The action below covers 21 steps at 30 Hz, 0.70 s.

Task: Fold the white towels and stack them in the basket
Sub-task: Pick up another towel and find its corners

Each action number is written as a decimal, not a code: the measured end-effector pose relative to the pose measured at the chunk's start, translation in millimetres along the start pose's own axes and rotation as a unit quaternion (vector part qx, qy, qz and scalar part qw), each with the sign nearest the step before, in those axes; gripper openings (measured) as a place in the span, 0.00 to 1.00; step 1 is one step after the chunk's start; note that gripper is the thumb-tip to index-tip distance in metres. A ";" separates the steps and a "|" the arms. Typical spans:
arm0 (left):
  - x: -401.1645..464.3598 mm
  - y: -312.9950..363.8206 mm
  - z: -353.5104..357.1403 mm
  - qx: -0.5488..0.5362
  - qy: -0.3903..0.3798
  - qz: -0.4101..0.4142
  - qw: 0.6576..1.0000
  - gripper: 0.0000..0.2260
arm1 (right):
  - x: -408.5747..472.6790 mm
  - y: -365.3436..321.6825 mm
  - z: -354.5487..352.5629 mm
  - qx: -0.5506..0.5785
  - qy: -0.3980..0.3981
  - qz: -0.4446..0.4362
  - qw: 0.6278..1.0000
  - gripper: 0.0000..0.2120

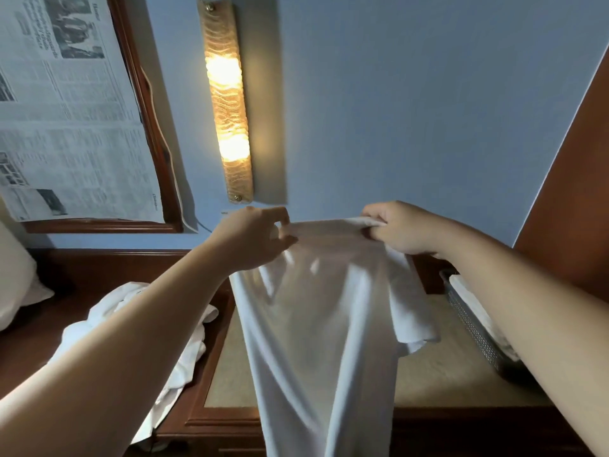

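Towels, white: one held up in the air (pixel 316 318), one heap of unfolded cloth (pixel 184 354) lying lower left on the dark wood surface; how many towels make up the heap cannot be told. Basket, grey mesh: one (pixel 474 328), at the right edge of the table, with white cloth inside, partly hidden by the right forearm.

Hands: two, both bare. Left hand (pixel 253 239) pinches the top edge of the held towel between thumb and curled fingers. Right hand (pixel 398 229) grips the same edge at the other end, fingers curled tight round a bunched fold. Edge is stretched between the hands; the rest hangs down in front of the table, one corner drooping on the right side.

Surface: one wooden table with a pale inset top (pixel 438 377), below the hanging towel. Room: blue wall; one lit wall lamp (pixel 227 103), upright, amber; one wooden frame (pixel 155 127) covered with newspaper at upper left; one white pillow (pixel 16 275) at far left.
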State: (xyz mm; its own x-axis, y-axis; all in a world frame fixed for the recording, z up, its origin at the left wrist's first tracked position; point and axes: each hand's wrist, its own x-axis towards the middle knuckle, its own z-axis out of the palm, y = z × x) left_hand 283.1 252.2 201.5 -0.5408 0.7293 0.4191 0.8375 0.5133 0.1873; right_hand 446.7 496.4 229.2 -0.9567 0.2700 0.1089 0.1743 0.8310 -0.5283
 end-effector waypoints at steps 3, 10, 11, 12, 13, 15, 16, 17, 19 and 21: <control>-12.5 -37.8 2.8 0.063 -0.078 -0.027 0.995 0.27 | -1.7 18.8 -17.6 0.014 0.106 0.028 0.994 0.05; -32.3 -68.5 -34.2 -0.298 -0.109 -0.120 0.941 0.28 | -1.0 74.9 -24.4 -0.112 0.072 0.151 0.979 0.07; -24.7 -55.2 -45.5 -0.364 -0.098 -0.115 0.919 0.29 | -0.6 64.0 -16.5 -0.147 0.001 0.143 0.979 0.08; -15.4 -40.7 -53.5 -0.399 -0.080 -0.104 0.907 0.29 | -0.3 47.4 -7.6 -0.158 -0.066 0.129 0.977 0.11; -5.6 -23.6 -58.5 -0.417 -0.058 -0.085 0.903 0.28 | 0.4 28.3 1.4 -0.125 -0.127 0.102 0.979 0.15; 13.2 12.7 -64.7 -0.436 -0.039 -0.045 0.898 0.25 | -0.6 -17.6 17.9 0.046 -0.205 0.020 0.977 0.28; 20.8 28.2 -65.1 -0.433 -0.039 -0.027 0.900 0.24 | -0.1 -36.4 22.9 0.131 -0.209 -0.025 0.969 0.32; 27.0 40.7 -66.2 -0.426 -0.035 -0.009 0.904 0.24 | 1.6 -53.1 22.9 0.191 -0.191 -0.064 0.961 0.30; 34.4 51.6 -64.1 -0.429 -0.004 0.001 0.903 0.23 | 7.7 -77.0 11.3 0.223 -0.111 -0.091 0.964 0.18; 34.8 47.8 -54.6 -0.474 0.059 -0.029 0.878 0.21 | 13.6 -84.1 -2.7 0.168 -0.032 -0.095 0.981 0.08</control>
State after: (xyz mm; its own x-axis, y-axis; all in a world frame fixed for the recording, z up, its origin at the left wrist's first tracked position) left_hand 308.6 277.4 273.5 -0.6202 0.6336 0.4625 0.5270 -0.1002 0.8440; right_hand 419.7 431.5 277.4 -0.9791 0.0864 0.1843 -0.0841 0.6529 -0.7528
